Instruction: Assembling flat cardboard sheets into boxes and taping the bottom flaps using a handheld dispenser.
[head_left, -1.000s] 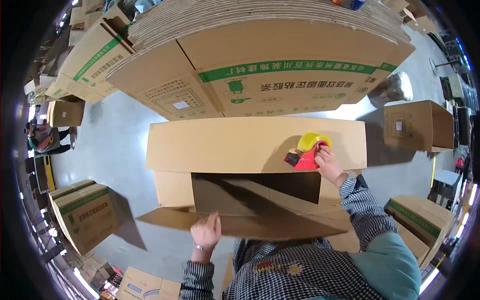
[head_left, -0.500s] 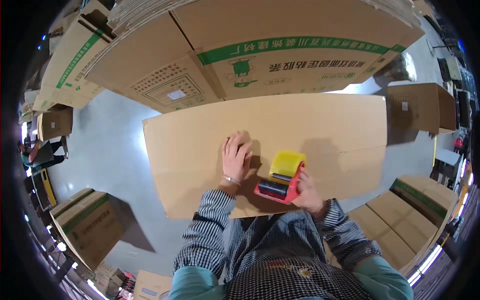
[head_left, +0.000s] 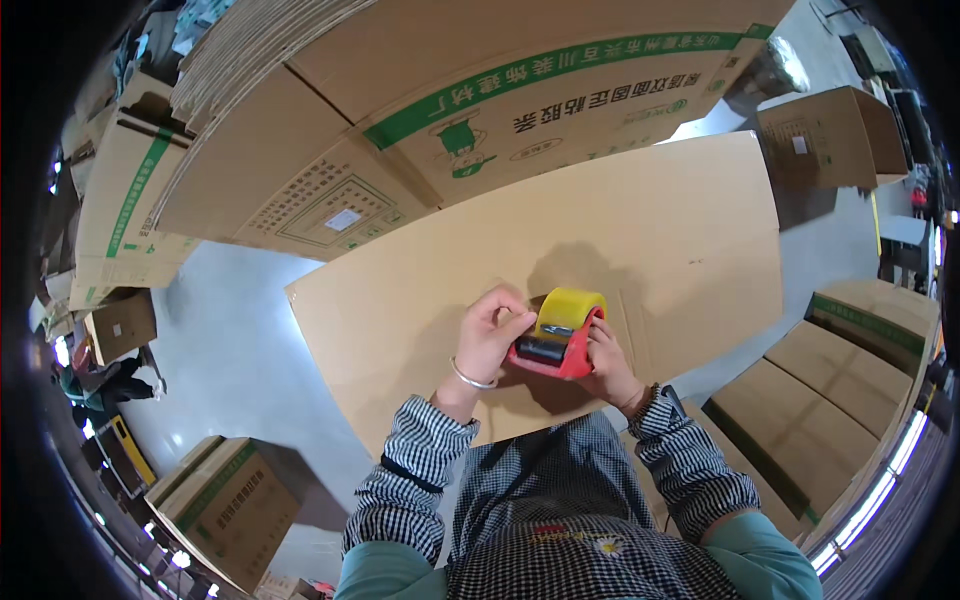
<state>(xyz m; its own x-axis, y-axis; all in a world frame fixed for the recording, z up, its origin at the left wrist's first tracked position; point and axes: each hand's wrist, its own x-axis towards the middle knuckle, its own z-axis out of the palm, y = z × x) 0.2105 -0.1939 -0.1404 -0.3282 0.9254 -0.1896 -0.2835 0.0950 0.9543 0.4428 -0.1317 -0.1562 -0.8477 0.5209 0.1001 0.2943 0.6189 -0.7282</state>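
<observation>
My right hand (head_left: 612, 368) grips a red tape dispenser (head_left: 575, 362) loaded with a wide yellow tape roll (head_left: 574, 305). A black roller (head_left: 542, 348) sits at its left end. My left hand (head_left: 490, 335) is at that end, its thumb and forefinger drawn together beside the tape roll. Whatever lies between those fingertips is too small to make out. Both hands and the dispenser are above a large, plain brown cardboard surface (head_left: 690, 220), on which they cast shadows.
Behind the plain cardboard stands a big stack of flattened cartons (head_left: 400, 90) with green bands. Several cartons (head_left: 810, 400) lie at the right, and an open carton (head_left: 830, 135) stands far right. More cartons (head_left: 225, 505) are at the lower left. A person (head_left: 115, 385) is at the far left.
My left hand has lifted off the cardboard and moved to the tape dispenser, its fingers now pinched. The dispenser has shifted slightly up and turned in my right hand. The view has rotated.
</observation>
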